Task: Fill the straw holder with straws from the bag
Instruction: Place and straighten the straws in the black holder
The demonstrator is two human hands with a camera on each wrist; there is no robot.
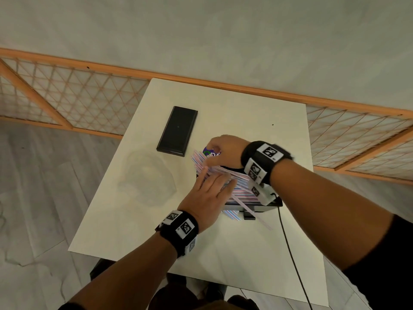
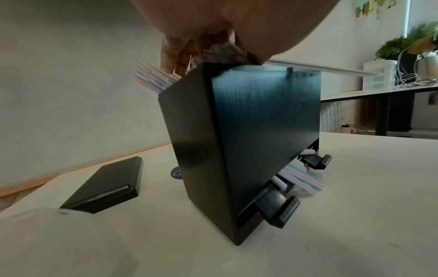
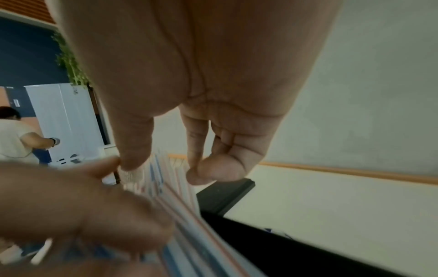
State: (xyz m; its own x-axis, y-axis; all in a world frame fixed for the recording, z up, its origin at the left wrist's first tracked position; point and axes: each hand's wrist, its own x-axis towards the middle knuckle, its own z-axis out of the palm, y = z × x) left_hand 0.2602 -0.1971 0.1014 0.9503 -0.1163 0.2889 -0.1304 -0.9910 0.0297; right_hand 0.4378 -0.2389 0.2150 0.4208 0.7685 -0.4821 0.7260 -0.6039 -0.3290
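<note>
- Straws (image 1: 240,186), striped red and blue on white, lie heaped across the open top of the black holder (image 2: 249,131), which stands near the middle of the table (image 1: 257,121); some ends poke out at its base.
- Left hand (image 1: 207,198) lies flat on the heap, fingers straight and spread, pressing the straws down.
- Right hand (image 1: 225,151) curls over the far end of the heap, thumb and fingertips pinching the straws.
- Lid (image 1: 177,131), black and flat, lies toward the far left corner.
- Bag (image 1: 147,177), clear, lies by the left edge.
- One loose straw lies near the holder's base.
</note>
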